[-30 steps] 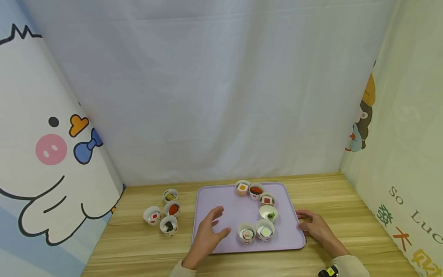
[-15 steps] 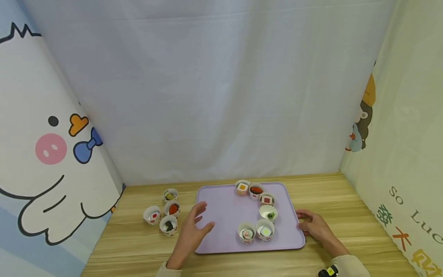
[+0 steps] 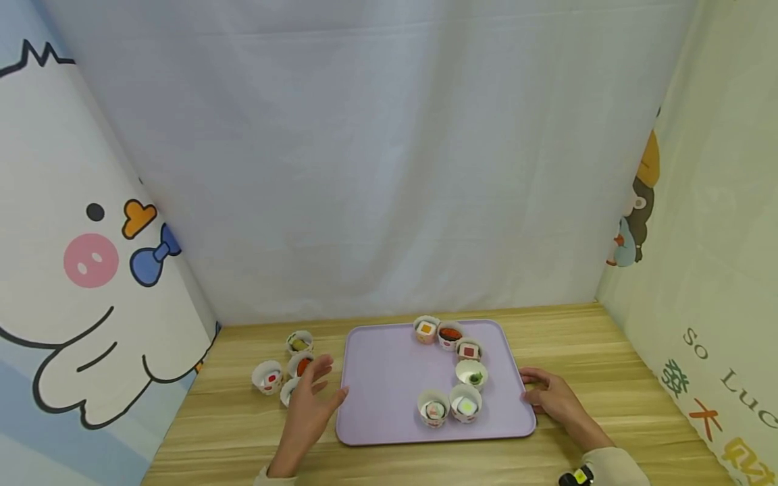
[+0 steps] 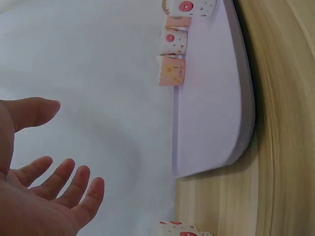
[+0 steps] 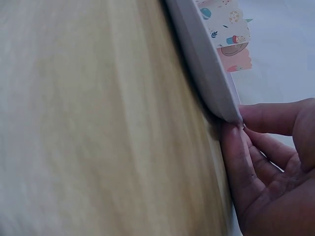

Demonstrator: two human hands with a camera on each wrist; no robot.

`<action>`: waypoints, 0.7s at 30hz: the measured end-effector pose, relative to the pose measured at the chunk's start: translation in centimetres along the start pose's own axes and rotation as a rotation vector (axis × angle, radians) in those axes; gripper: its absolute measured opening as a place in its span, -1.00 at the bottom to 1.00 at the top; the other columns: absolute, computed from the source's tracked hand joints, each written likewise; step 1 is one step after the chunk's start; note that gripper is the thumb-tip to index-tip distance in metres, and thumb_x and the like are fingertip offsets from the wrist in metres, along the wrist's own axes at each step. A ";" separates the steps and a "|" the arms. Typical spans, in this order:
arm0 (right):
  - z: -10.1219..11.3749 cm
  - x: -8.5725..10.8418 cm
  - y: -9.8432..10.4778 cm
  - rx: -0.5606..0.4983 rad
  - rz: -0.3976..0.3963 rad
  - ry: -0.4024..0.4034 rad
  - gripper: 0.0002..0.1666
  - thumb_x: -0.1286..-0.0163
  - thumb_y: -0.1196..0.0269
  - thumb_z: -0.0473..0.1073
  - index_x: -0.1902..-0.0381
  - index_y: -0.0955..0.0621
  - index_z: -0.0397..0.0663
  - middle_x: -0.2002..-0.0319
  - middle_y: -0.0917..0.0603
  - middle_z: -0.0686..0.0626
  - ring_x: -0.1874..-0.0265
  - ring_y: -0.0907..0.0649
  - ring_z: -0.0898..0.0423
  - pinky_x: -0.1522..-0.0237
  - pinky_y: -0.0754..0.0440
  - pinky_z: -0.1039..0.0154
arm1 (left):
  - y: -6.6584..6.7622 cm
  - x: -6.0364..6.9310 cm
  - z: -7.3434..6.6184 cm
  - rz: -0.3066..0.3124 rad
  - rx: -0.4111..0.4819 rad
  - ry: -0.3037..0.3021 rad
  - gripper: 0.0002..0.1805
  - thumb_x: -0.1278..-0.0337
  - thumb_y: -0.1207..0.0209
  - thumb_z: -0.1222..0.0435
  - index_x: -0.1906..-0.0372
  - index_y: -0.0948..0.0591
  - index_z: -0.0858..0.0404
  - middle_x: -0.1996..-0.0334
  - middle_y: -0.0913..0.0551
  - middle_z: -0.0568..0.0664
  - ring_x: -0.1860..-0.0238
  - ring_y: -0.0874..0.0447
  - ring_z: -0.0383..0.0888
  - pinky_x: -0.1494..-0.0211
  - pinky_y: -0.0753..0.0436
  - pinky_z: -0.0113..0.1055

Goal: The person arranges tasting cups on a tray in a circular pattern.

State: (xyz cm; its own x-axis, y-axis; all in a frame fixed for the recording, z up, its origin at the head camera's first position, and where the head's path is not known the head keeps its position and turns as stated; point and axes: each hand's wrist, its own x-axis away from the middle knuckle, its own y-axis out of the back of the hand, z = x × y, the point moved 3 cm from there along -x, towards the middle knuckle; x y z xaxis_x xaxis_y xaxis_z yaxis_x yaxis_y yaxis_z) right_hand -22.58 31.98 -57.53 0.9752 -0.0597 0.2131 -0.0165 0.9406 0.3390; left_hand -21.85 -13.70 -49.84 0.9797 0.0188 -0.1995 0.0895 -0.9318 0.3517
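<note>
My left hand point(image 3: 306, 407) is held with fingers spread and nothing in it, at the tray's left, in front of a group of paper cups. It partly hides a cup with a red-orange piece point(image 3: 303, 366) and the cup point(image 3: 286, 391) in front. On the right side, my right hand point(image 3: 552, 398) holds the rim of the lilac tray point(image 3: 383, 385); in the right wrist view its fingertips meet at the rim point(image 5: 231, 105). Several paper cups stand on the tray with small sushi-like pieces inside, among them a cup with a green bit point(image 3: 471, 375).
Left of the tray, a cup with a red-dotted piece point(image 3: 267, 378) and a cup with a yellow-green piece point(image 3: 300, 343) stand on the wooden table point(image 3: 225, 432). A pale cloth point(image 3: 377, 169) hangs behind. Printed side panels point(image 3: 97, 169) flank the table.
My left hand has moved left, from above the tray to beside the loose cups, and now covers part of them. My right hand, the tray and the cups look unmoved.
</note>
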 end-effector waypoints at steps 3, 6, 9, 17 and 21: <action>0.0 0.0 0.0 0.000 -0.001 -0.004 -0.29 -0.18 -0.26 -0.44 -0.32 -0.38 -0.43 -0.17 -0.48 -0.42 0.25 -0.66 0.13 0.31 -0.73 0.21 | 0.9 0.1 0.6 -0.026 -0.024 0.013 -0.31 -0.02 -0.36 0.44 -0.30 -0.39 0.26 -0.24 -0.52 0.11 -0.30 -0.47 0.06 -0.30 -0.54 -0.02; 0.0 -0.1 0.0 0.001 -0.001 -0.007 -0.29 -0.18 -0.26 -0.44 -0.32 -0.38 -0.43 -0.17 -0.48 -0.42 0.24 -0.66 0.12 0.30 -0.74 0.21 | 1.7 0.3 1.3 -0.045 -0.052 0.025 -0.30 -0.05 -0.36 0.41 -0.33 -0.37 0.26 -0.26 -0.51 0.12 -0.30 -0.46 0.03 -0.32 -0.52 -0.05; 0.0 -0.1 0.0 0.004 -0.002 -0.010 -0.29 -0.18 -0.26 -0.44 -0.32 -0.38 -0.42 -0.17 -0.48 -0.42 0.24 -0.66 0.11 0.30 -0.74 0.21 | 2.5 0.5 1.9 -0.065 -0.065 0.042 -0.28 -0.08 -0.37 0.35 -0.36 -0.35 0.29 -0.28 -0.48 0.17 -0.31 -0.43 0.04 -0.34 -0.49 -0.03; 0.2 0.0 -0.1 0.004 -0.010 -0.006 -0.29 -0.17 -0.26 -0.44 -0.31 -0.39 -0.43 -0.17 -0.49 -0.42 0.25 -0.67 0.11 0.31 -0.74 0.21 | 4.0 0.7 2.7 -0.101 -0.108 0.099 -0.23 -0.10 -0.36 0.28 -0.39 -0.29 0.31 -0.33 -0.39 0.23 -0.35 -0.36 0.11 -0.37 -0.43 0.02; 0.1 0.0 -0.1 0.009 -0.014 -0.007 -0.29 -0.16 -0.27 -0.44 -0.31 -0.39 -0.42 -0.16 -0.50 -0.41 0.25 -0.66 0.12 0.31 -0.73 0.22 | 4.5 0.7 3.3 -0.108 -0.101 0.113 -0.24 -0.11 -0.34 0.33 -0.39 -0.27 0.33 -0.34 -0.38 0.25 -0.37 -0.33 0.12 -0.39 -0.40 0.01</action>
State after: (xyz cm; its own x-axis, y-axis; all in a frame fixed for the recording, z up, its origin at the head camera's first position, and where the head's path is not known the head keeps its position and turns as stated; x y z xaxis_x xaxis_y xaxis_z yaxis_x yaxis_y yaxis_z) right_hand -22.56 31.87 -57.44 0.9738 -0.0754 0.2145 -0.0046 0.9367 0.3501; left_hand -21.37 -19.04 -51.38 0.9768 0.1631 -0.1389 0.2076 -0.8809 0.4254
